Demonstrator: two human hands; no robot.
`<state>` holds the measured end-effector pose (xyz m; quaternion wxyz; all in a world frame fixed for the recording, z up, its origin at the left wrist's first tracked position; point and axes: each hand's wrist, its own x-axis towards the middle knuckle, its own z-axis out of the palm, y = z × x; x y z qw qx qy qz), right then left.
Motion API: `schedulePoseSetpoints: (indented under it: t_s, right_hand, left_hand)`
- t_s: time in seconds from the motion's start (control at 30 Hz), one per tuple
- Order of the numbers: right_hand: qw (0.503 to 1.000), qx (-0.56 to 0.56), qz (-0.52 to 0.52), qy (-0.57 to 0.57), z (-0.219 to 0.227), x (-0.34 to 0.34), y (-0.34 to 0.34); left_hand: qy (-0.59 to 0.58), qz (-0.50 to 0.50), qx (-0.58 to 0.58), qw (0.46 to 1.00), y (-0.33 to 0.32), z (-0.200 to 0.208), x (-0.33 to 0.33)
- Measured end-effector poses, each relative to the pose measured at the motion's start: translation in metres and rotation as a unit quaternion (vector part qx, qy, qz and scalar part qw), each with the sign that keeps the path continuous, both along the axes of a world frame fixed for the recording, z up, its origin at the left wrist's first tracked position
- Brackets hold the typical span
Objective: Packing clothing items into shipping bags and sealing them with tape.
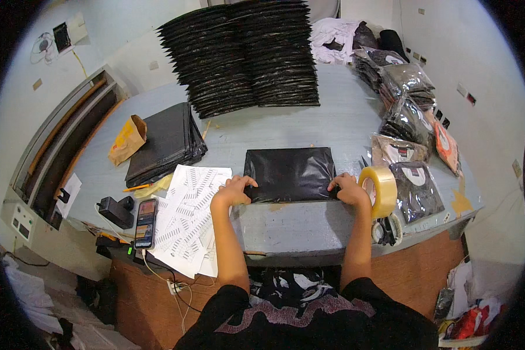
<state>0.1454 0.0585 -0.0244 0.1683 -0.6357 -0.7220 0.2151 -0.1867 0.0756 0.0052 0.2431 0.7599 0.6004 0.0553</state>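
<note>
A flat, glossy black plastic mailer lies on the table in front of me. My left hand grips its lower left edge with curled fingers. At the lower right edge my right hand holds the mailer in the same way. Right beside that hand a large roll of clear tape stands on its side. Scissors lie below the tape, partly hidden. Loose printed paper sheets reach under my left forearm.
Tall stacks of folded black mailers stand at the back. To the left are flat black mailers, a paper bag, a phone and a black device. Clear-bagged garments line the right side.
</note>
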Motion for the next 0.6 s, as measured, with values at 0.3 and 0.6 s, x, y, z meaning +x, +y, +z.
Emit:
schedulePoseSetpoints:
  t_s: [0.3,0.6]
  right_hand:
    - [0.498,-0.076,0.076,0.860,0.028,-0.130,0.012]
    - [0.413,-0.103,-0.186,0.886,-0.014,-0.111,0.000]
  left_hand:
    - [-0.862,0.082,-0.078,0.495,0.023,0.012,0.093]
    - [-0.847,0.296,-0.203,0.392,0.021,-0.045,0.097]
